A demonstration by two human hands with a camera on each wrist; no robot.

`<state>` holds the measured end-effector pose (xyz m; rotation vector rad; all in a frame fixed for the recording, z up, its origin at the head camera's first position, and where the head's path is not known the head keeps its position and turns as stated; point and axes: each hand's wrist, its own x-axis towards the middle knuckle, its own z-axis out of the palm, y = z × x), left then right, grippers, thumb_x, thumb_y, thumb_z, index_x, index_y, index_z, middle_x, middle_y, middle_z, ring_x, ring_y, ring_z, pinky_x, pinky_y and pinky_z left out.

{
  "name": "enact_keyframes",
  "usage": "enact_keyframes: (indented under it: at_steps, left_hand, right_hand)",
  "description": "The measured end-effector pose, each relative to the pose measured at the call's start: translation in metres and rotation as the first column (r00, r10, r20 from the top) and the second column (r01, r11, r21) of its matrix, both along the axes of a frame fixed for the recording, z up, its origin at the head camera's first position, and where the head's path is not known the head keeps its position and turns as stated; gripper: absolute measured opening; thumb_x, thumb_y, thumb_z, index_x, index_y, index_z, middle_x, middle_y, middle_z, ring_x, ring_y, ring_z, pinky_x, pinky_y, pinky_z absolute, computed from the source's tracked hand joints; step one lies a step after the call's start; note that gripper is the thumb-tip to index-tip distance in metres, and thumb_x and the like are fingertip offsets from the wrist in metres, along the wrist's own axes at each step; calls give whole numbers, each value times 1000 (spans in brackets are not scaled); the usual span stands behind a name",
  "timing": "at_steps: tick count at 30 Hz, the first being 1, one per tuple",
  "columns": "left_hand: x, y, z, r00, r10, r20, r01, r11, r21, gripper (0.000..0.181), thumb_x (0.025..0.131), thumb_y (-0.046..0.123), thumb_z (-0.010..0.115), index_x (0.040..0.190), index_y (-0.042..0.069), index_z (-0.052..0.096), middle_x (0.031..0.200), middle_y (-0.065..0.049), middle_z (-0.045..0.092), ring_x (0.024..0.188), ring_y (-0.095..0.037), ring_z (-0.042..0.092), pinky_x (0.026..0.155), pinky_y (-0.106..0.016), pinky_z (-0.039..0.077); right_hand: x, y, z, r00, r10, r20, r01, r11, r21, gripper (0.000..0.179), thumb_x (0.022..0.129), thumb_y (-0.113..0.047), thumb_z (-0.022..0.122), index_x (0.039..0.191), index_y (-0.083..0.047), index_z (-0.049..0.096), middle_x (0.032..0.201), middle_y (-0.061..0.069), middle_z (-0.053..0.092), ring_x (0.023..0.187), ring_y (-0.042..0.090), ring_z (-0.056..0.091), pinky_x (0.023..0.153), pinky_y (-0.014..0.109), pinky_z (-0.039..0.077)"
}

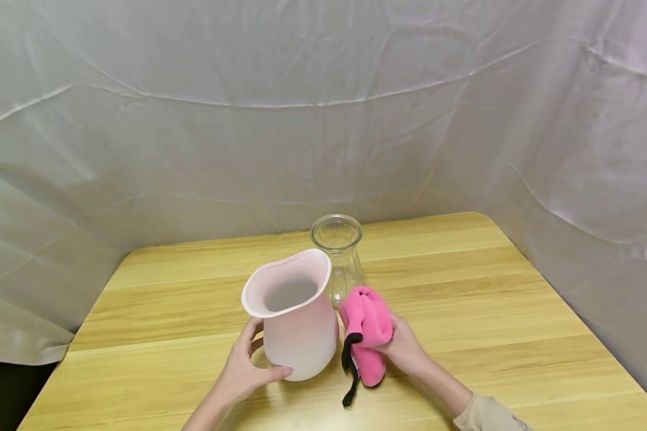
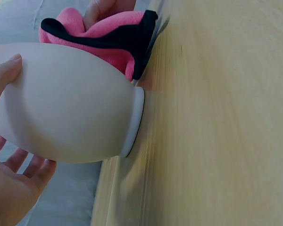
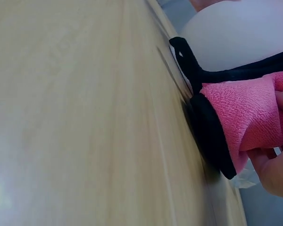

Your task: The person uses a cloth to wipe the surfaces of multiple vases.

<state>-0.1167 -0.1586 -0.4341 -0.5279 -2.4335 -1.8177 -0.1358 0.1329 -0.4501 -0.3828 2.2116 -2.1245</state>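
Note:
A vase with a wavy flared rim, fading from pink to white [image 1: 302,344], stands at the middle of the table with its mouth up. Curled around its lower left side are the thumb and fingers of my left hand [image 1: 242,368]. In the left wrist view the vase's base ring [image 2: 134,122] is right at the tabletop. My right hand [image 1: 404,347] grips a bunched pink cloth with black edging [image 1: 369,323], close beside the vase's right side. A black strip [image 3: 212,136] of the cloth hangs down near the wood in the right wrist view.
Just behind the vase and cloth stands a clear glass vase [image 1: 336,233], its lower part partly covered by them. The wooden table [image 1: 490,311] ends at a rounded far right corner. Pale grey fabric [image 1: 280,149] hangs behind and along both sides.

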Motion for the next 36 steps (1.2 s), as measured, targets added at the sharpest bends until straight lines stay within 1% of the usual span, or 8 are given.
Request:
enact_keyframes:
  at_steps: [6, 12, 15, 18, 21, 25, 31, 36]
  left_hand:
    - [0, 0, 1, 1000, 1, 12, -1, 1000, 1, 85, 55, 14, 86, 128, 19, 42, 124, -2, 48, 110, -17, 48, 94, -32, 45]
    - [-2, 0, 4, 999, 2, 37, -3, 1000, 14, 87, 53, 12, 86, 128, 19, 42, 121, -3, 48, 109, -19, 47, 94, -32, 45]
    - [-2, -1, 4, 1000, -9, 18, 8, 1000, 13, 87, 53, 12, 86, 128, 17, 42, 120, -4, 49, 108, -19, 47, 93, -33, 45]
    - [-2, -1, 4, 1000, -16, -3, 16, 1000, 3, 86, 54, 13, 86, 128, 16, 42, 120, -5, 49, 108, -18, 47, 92, -33, 46]
    - [-2, -1, 4, 1000, -15, -4, 15, 1000, 0, 87, 54, 13, 86, 128, 16, 41, 119, -5, 49, 107, -18, 47, 92, -33, 46]
    - [-2, 0, 5, 1000, -18, 5, 18, 1000, -3, 88, 54, 13, 86, 129, 16, 40, 120, -5, 48, 108, -18, 47, 93, -33, 45]
    - [-2, 0, 6, 1000, -24, 3, 24, 1000, -4, 90, 54, 13, 86, 130, 16, 39, 121, -6, 47, 108, -18, 46, 92, -32, 44]
    - [-2, 0, 5, 1000, -16, 2, 16, 1000, -10, 91, 53, 13, 86, 131, 16, 39, 120, -6, 48, 107, -20, 47, 92, -32, 45]
  right_hand:
    - [-3, -12, -3, 999, 38, 7, -38, 999, -19, 49, 72, 0, 71, 116, 9, 50, 98, -1, 62, 90, 10, 59, 81, 26, 51]
    - [0, -19, -2, 999, -11, 37, 13, 998, -56, 50, 71, 1, 71, 115, 9, 50, 99, -1, 62, 91, 10, 59, 82, 25, 51]
    - [3, -21, 1, 998, -39, 52, 42, 997, -60, 51, 70, 2, 72, 116, 6, 51, 100, -1, 62, 91, 11, 59, 83, 26, 51]
    - [5, -22, 5, 998, -67, 11, 67, 997, -41, 48, 70, 3, 72, 114, 6, 52, 99, -2, 62, 90, 10, 59, 82, 26, 51]
    - [7, -23, 12, 992, -94, -85, 94, 996, -12, 44, 69, 6, 71, 110, 7, 54, 96, -3, 62, 88, 7, 58, 79, 24, 52]
    - [9, -25, 23, 973, -100, -206, 105, 994, 15, 39, 69, 9, 68, 105, 7, 56, 95, 3, 63, 87, 7, 58, 77, 25, 52]
    - [10, -28, 40, 972, -80, -220, 87, 996, 22, 36, 70, 11, 65, 104, 6, 56, 97, 18, 62, 87, 8, 59, 77, 27, 54]
    - [9, -32, 54, 976, -67, -206, 75, 997, 32, 41, 69, 15, 61, 108, 6, 56, 100, 21, 61, 89, 9, 59, 78, 28, 54]
